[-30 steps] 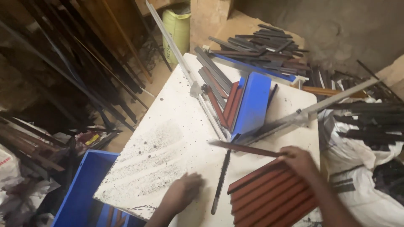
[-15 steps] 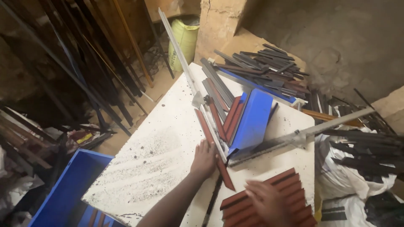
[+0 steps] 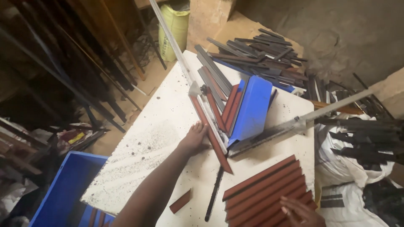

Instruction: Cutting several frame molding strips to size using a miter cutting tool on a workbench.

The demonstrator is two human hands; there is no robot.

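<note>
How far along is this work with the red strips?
Done, it seems: a batch of red strips lies side by side on the white table, under the right hand. In hand: the left hand presses one long red strip against the clear guide bar. Left: a heap of dark strips lies beyond the table.

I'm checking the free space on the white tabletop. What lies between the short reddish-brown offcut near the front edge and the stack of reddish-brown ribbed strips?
In the head view, a thin dark strip lies between the short reddish-brown offcut and the stack of reddish-brown ribbed strips; otherwise bare white tabletop.
</note>
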